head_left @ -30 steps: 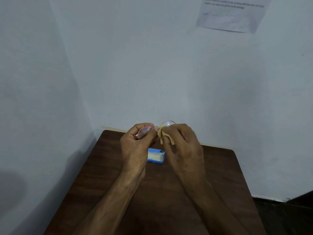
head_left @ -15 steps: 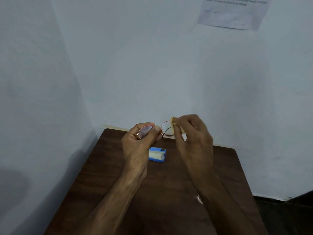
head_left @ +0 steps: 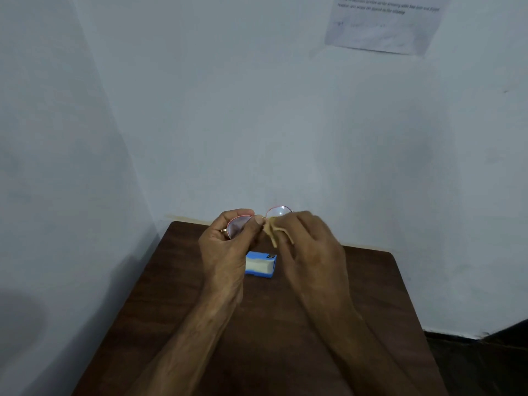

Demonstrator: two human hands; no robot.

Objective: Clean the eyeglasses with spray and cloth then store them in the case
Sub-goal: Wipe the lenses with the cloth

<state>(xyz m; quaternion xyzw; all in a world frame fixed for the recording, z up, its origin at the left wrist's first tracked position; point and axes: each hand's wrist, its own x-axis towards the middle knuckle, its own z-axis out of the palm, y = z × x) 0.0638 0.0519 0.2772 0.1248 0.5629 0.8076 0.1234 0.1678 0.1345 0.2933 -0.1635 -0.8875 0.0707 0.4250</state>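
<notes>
I hold the thin red-rimmed eyeglasses point(head_left: 279, 212) up above the far part of the table. My left hand point(head_left: 228, 244) pinches them around the left lens and the bridge. My right hand point(head_left: 311, 247) grips a small yellowish cloth point(head_left: 275, 233), which is pressed against the lower part of the right lens; only the top of that lens shows above my fingers. A blue and white case point(head_left: 260, 265) lies on the table below and between my hands. No spray bottle is in view.
The dark wooden table point(head_left: 371, 295) stands in a corner, with pale walls to the left and behind it. A printed paper sheet point(head_left: 383, 24) hangs high on the back wall. Dark floor shows at the lower right.
My right hand with the cloth has come back left and down from the lens's outer rim onto the right lens. My left hand has held the glasses nearly still.
</notes>
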